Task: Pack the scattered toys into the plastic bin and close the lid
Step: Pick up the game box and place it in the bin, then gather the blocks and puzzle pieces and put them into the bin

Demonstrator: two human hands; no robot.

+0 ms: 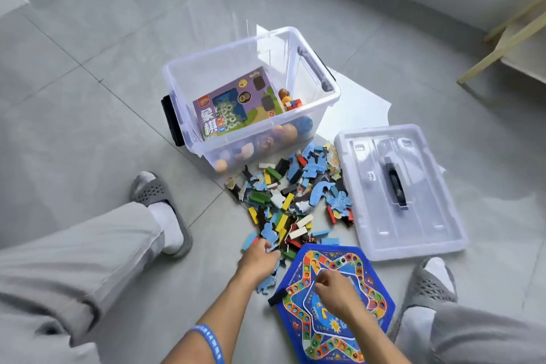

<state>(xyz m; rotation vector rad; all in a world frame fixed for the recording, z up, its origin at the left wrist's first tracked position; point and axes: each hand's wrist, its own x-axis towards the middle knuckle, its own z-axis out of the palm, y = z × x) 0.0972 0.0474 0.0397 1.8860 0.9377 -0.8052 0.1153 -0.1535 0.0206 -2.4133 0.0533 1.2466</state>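
Observation:
A clear plastic bin (322, 103) stands open on the floor, holding a purple game box (236, 103), balls and small blocks. Its clear lid (413, 156) lies flat to the right, handle up. A heap of blue puzzle pieces and coloured wooden blocks (295, 201) spreads in front of the bin. My left hand (260, 257) rests curled on the near edge of the heap, its fingers closing over pieces. My right hand (334, 287) hovers over a blue hexagonal game board (372, 284), fingers curled; what it pinches is hidden.
My legs in grey trousers and grey slippers (165, 210) flank the work area on a grey tiled floor. A second slipper (428, 287) sits right of the board. A wooden frame (502, 47) stands at the far right.

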